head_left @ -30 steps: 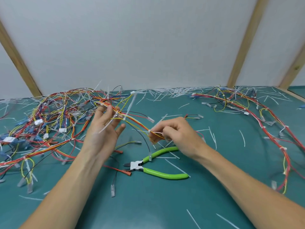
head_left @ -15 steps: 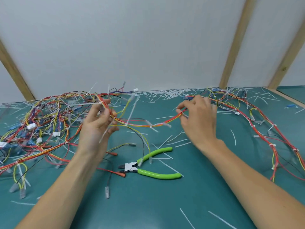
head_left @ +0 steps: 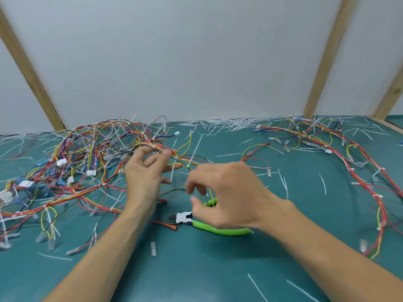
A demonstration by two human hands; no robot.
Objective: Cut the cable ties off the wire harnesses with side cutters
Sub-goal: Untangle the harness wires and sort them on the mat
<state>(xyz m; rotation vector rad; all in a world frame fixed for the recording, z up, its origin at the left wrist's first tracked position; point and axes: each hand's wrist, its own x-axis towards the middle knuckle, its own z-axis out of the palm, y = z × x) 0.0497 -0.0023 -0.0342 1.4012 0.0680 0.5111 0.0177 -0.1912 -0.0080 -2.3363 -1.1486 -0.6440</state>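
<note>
Both my forearms come in from the bottom edge over the green table [head_left: 196, 275]. A few cut white tie scraps [head_left: 257, 287] lie on it nearest me.

Side cutters [head_left: 218, 227] lie flat on the table, green handles, metal head pointing left, next to an orange wire end [head_left: 168, 225]. My right hand [head_left: 229, 192] hovers directly over them, covering part of the upper handle. Fingers curled loosely downward, thumb apart from them, nothing in the grip. Blurred, so can't tell if a fingertip touches the handle.

My left hand [head_left: 146, 173] is up a bit further back, palm away from me. Thumb and fingertips pinch a red/yellow wire bundle [head_left: 185, 159] that runs off to the right; white cable ties [head_left: 195, 151] stick out of it near the pinch.

Left of that hand: big tangled pile of harnesses [head_left: 72, 162], red, yellow, blue, black wires, white connectors. Right side: a second harness [head_left: 359, 171], mostly red, ties spaced along it.

Far edge of the table: a drift of cut tie offcuts [head_left: 231, 123] against the white wall [head_left: 185, 62], wood battens [head_left: 327, 55] running up it.
</note>
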